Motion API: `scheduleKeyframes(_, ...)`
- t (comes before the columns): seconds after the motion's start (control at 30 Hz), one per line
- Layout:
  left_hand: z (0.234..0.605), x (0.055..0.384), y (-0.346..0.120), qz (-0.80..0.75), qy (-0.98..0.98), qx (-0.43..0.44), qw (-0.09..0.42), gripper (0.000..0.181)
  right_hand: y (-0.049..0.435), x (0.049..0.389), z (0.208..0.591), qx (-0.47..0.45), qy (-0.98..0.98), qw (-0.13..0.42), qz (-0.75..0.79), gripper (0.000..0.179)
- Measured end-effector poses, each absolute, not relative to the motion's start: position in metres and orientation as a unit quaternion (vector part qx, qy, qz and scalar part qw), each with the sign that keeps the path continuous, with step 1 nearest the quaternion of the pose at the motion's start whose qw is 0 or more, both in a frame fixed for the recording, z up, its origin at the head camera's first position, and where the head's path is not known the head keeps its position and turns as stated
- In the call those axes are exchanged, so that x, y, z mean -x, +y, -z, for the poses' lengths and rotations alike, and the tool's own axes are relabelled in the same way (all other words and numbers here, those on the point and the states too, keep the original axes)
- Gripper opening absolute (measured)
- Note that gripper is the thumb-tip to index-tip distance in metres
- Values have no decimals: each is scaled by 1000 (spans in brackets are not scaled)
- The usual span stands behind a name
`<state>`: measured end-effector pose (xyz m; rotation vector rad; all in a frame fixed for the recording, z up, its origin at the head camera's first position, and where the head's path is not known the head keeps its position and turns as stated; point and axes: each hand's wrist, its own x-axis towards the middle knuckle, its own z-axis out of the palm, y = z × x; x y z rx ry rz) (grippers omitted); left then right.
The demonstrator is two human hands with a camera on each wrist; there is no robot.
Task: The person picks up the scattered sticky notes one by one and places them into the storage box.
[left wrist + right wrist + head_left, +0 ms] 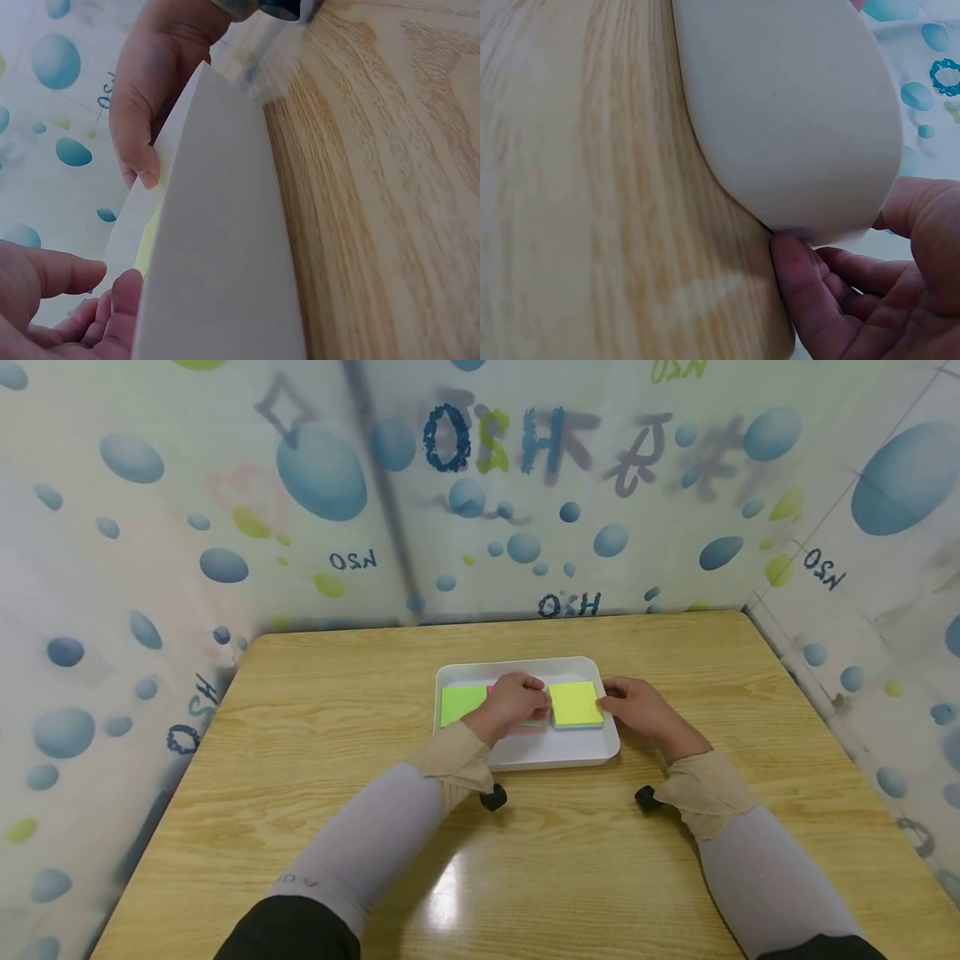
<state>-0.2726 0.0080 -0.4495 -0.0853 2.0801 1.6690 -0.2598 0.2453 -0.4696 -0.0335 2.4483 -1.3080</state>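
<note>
A white tray on the table holds pads of sticky notes. The green pad sits at its left end and the yellow pad toward its right end. My left hand hovers over the middle, covering most of a pink pad. Its fingertips are close to the yellow pad's left edge; in the left wrist view a gap shows between thumb and fingers. My right hand holds the tray's right wall, thumb inside by the yellow pad, fingers outside against the lower corner.
The wooden table extends on all sides of the tray. Behind it hangs a patterned curtain with blue and green dots. A black wrist-camera piece hangs below the left wrist, another beside the right.
</note>
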Motion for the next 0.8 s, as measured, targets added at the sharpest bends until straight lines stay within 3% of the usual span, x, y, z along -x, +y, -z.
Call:
scheduleKeyframes(0.4,442,273,-4,-568,790,12,229,30,245,261,469,10,868,184,461,57)
scheduleKeyframes(0.8,439,275,-35,-421,893,-68,142,33,246,263,467,9,876,177,448,55)
